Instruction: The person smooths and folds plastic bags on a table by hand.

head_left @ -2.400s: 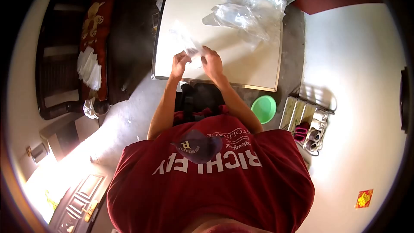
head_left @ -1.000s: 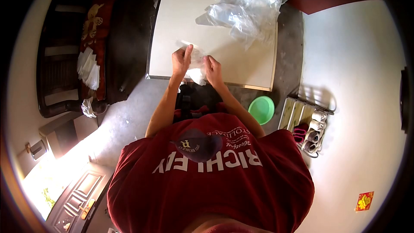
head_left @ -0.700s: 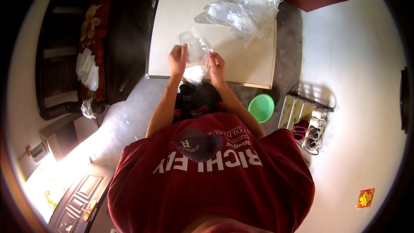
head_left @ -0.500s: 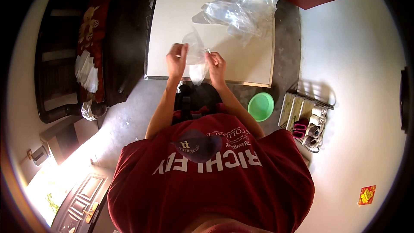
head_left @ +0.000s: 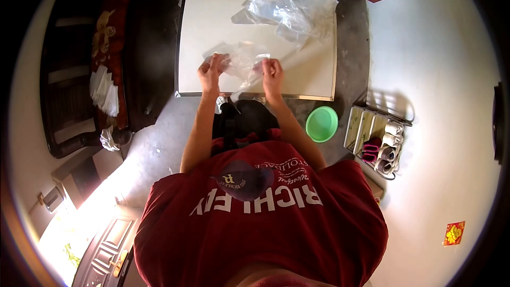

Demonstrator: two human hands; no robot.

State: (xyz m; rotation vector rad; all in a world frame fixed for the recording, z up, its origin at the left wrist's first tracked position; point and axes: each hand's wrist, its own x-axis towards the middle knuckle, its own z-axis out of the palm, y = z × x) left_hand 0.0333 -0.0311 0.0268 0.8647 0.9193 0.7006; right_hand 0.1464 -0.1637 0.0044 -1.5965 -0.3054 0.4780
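Observation:
A thin clear plastic bag (head_left: 241,61) is stretched between my two hands over the near edge of the white table (head_left: 212,16). My left hand (head_left: 211,72) pinches its left side, fingers closed. On the other side my right hand (head_left: 272,74) grips the plastic, its fingers pressed together. Part of the plastic hangs down between my wrists past the table's edge. Farther back on the table, toward the right, lies a heap of crumpled clear plastic bags (head_left: 297,8).
A green basin (head_left: 321,124) stands on the floor right of the table. Beyond it is a rack (head_left: 360,130) with several shoes. At the left, a dark wooden bench (head_left: 69,85) bears a red cloth (head_left: 103,32) and a stack of white sheets (head_left: 104,91).
My hands have moved apart, spreading the plastic wider between them. The white part that hung below it is now narrower. The whole view has shifted slightly.

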